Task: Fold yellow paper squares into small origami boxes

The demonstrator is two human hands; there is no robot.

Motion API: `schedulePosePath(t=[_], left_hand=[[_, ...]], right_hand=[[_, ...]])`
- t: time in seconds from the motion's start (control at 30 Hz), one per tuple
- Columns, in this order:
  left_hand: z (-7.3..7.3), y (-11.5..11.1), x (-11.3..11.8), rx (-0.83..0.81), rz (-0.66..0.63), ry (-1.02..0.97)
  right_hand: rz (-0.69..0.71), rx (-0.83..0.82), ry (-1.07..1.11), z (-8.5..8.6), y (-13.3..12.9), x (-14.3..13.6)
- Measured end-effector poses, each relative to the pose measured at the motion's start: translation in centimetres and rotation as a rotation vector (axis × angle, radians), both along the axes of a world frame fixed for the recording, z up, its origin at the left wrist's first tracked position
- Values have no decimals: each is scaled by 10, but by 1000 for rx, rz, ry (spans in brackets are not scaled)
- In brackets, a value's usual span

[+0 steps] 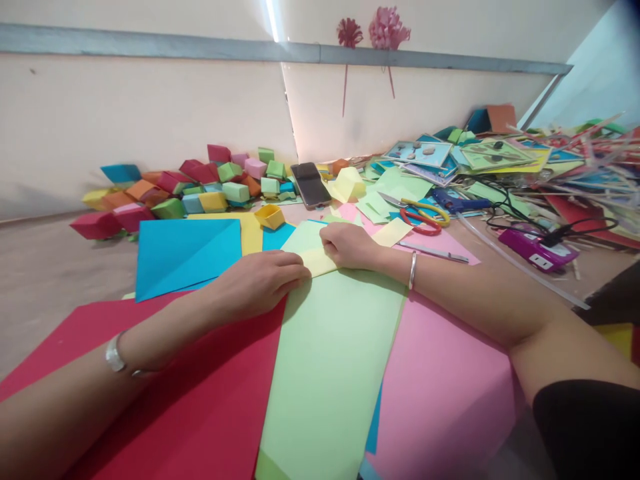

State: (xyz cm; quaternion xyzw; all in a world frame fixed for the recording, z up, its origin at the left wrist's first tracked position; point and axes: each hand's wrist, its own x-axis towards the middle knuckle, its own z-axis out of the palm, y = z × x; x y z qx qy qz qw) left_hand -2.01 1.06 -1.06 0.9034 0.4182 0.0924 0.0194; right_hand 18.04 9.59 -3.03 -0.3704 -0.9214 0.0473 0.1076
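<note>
A pale yellow paper strip [323,264] lies across a long light green sheet [333,360], between my two hands. My left hand [265,279] has its fingers pressed together at the strip's left end; the fingertips are partly hidden. Curled closed, my right hand [349,247] bears on the strip from the far right side, with its thumb and fingertips out of sight. Beneath the left forearm spreads a large red sheet [215,393]. A pink sheet [445,400] lies under the right forearm, and a blue folded sheet [187,257] sits beyond my left hand.
Several small coloured paper boxes [200,187] are heaped against the wall. Beyond my hands lie a phone [311,185], scissors [425,215], a utility knife [433,251] and a blue glue gun [457,200]. A purple power strip [537,247] with a black cable sits right.
</note>
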Motion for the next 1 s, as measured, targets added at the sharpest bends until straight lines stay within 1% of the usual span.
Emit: schedulePosePath(t=[0.07,0.17,0.27,0.37,0.47,0.5,0.57,0.63,0.67,0.7,0.8,0.87,1.0], left_hand=[[-3,2,-3,0,-52,75],[-5,4,-6,16,-68,118],[-6,5,-4,43,-73,126],[-6,5,-5,24,-79,116],[-5,7,-10,-23,-101,100],[-5,7,-11,-34,-104,95],[-4,7,-13,-49,-105,106],[-3,6,-12,-46,-106,144],[-3,5,-11,-42,-108,164],[-2,5,-11,-36,-108,181],[-1,4,-10,-15,-107,230],[-1,4,-10,-4,-111,255],[-3,5,-12,11,-118,238]], right_hand=[[-2,-1,-6,1,-1,0],[2,1,-2,1,-1,0],[26,-12,41,-3,4,0],[70,-19,142,-9,13,3],[172,110,268,-8,20,7],[232,171,275,-5,21,8],[377,276,190,2,17,8],[520,350,28,8,7,5],[571,384,-54,10,-1,3],[589,419,-105,11,-10,0],[487,471,-204,12,-41,-7],[471,488,-300,14,-60,-8],[372,446,-506,20,-83,-6]])
